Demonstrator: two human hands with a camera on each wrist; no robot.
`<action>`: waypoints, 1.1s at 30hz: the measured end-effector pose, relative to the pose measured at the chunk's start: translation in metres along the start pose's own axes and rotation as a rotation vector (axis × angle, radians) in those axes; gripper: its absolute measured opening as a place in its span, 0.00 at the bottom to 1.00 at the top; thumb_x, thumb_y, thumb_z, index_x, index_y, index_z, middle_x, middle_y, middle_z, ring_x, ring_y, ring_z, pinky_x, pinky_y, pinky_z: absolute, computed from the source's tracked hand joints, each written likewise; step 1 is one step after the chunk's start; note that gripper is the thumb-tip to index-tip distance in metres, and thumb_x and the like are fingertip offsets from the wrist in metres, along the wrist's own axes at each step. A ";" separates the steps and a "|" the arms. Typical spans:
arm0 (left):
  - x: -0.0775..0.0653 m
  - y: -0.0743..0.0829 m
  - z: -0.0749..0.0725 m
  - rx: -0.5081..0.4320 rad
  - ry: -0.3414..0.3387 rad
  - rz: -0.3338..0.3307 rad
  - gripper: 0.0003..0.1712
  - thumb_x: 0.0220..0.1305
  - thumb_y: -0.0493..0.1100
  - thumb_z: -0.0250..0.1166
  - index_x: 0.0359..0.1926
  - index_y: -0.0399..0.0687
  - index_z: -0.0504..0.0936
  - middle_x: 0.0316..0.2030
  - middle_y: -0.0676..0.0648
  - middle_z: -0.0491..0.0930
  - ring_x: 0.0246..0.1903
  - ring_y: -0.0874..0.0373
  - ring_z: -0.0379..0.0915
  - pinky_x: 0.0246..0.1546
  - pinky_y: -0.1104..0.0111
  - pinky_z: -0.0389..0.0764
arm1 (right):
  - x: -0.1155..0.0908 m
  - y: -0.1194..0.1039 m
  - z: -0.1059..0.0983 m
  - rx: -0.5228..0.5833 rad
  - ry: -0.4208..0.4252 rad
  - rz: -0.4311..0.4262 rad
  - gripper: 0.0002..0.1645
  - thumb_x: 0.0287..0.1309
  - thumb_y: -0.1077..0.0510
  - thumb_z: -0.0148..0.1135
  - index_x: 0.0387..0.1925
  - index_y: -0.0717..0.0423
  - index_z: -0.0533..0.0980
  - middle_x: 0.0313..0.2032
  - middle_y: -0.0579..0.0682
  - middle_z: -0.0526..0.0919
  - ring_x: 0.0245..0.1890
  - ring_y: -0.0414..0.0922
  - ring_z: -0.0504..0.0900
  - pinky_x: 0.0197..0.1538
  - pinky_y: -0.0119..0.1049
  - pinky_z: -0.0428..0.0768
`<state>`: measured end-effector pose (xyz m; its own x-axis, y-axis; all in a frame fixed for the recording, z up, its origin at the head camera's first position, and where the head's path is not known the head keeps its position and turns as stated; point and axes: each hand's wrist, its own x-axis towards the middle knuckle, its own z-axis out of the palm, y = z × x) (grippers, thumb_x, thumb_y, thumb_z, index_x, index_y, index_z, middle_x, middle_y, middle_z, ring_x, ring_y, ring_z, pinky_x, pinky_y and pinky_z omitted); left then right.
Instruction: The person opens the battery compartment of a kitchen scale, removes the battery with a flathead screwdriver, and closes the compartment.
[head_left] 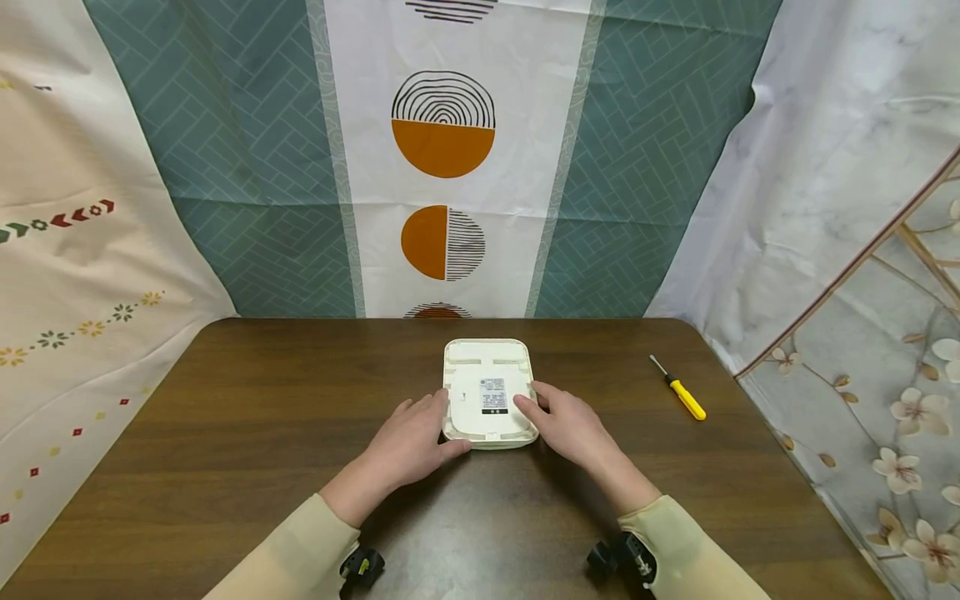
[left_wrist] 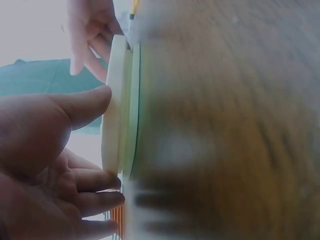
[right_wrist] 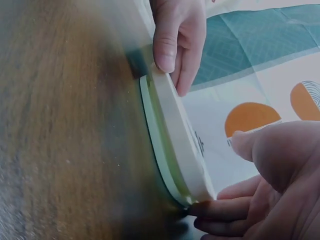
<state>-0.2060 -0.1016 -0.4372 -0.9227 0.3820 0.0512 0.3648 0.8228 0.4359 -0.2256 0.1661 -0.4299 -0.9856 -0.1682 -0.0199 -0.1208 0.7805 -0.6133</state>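
White plastic device point(head_left: 491, 393) sits between a person's left hand point(head_left: 412, 440) and right hand point(head_left: 567, 425), both loosely spread at its edges; yellow-handled screwdriver point(head_left: 680, 392) lies right of them.

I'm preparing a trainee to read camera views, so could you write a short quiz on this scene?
1. Multiple choice: In the head view, where does the screwdriver lie relative to the device?
A) To its left
B) To its right
C) On top of it

2. True or false: The label on the device faces up.

3. Fill in the blank with "near" or "far", as the person sees it: The thumb of the left hand lies at the device's ____ edge.

Key: 1. B; 2. True; 3. near.
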 end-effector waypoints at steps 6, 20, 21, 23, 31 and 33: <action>-0.002 0.005 -0.003 0.017 -0.034 -0.010 0.52 0.72 0.59 0.77 0.79 0.28 0.67 0.75 0.31 0.74 0.77 0.38 0.68 0.79 0.39 0.59 | 0.000 -0.002 -0.005 -0.108 -0.011 -0.040 0.20 0.81 0.37 0.61 0.48 0.48 0.82 0.32 0.46 0.82 0.33 0.46 0.79 0.38 0.45 0.75; 0.003 0.004 0.001 0.103 -0.032 0.003 0.49 0.77 0.63 0.70 0.81 0.33 0.68 0.80 0.33 0.67 0.80 0.35 0.61 0.79 0.37 0.59 | -0.005 -0.005 -0.002 -0.235 -0.042 -0.046 0.39 0.81 0.40 0.62 0.78 0.61 0.73 0.69 0.63 0.83 0.67 0.61 0.83 0.64 0.64 0.80; 0.004 0.003 0.001 0.110 -0.032 0.001 0.49 0.77 0.64 0.70 0.81 0.33 0.68 0.80 0.32 0.66 0.81 0.34 0.60 0.78 0.37 0.59 | -0.005 -0.005 -0.001 -0.241 -0.042 -0.046 0.39 0.81 0.40 0.63 0.79 0.62 0.72 0.69 0.63 0.82 0.67 0.61 0.83 0.63 0.64 0.80; 0.007 0.001 0.002 0.119 -0.040 -0.010 0.50 0.78 0.66 0.68 0.82 0.34 0.67 0.82 0.32 0.63 0.82 0.34 0.57 0.79 0.37 0.58 | -0.005 -0.006 0.001 -0.254 -0.033 -0.053 0.39 0.81 0.41 0.64 0.78 0.62 0.73 0.69 0.63 0.82 0.68 0.61 0.82 0.63 0.64 0.80; 0.012 -0.004 -0.002 0.124 -0.076 -0.026 0.55 0.78 0.69 0.64 0.85 0.34 0.61 0.85 0.35 0.57 0.84 0.36 0.52 0.80 0.37 0.55 | -0.003 -0.008 0.005 -0.305 0.030 -0.097 0.31 0.78 0.42 0.67 0.66 0.61 0.79 0.67 0.62 0.82 0.68 0.60 0.81 0.59 0.63 0.83; 0.012 -0.005 -0.002 0.131 -0.093 -0.024 0.55 0.79 0.70 0.63 0.86 0.35 0.60 0.85 0.36 0.56 0.84 0.37 0.51 0.81 0.38 0.54 | -0.003 -0.009 0.005 -0.319 0.044 -0.113 0.27 0.78 0.42 0.68 0.60 0.61 0.80 0.64 0.62 0.84 0.65 0.60 0.82 0.56 0.61 0.83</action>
<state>-0.2194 -0.1024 -0.4369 -0.9181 0.3939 -0.0440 0.3615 0.8778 0.3144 -0.2213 0.1563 -0.4276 -0.9672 -0.2436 0.0721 -0.2536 0.9087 -0.3317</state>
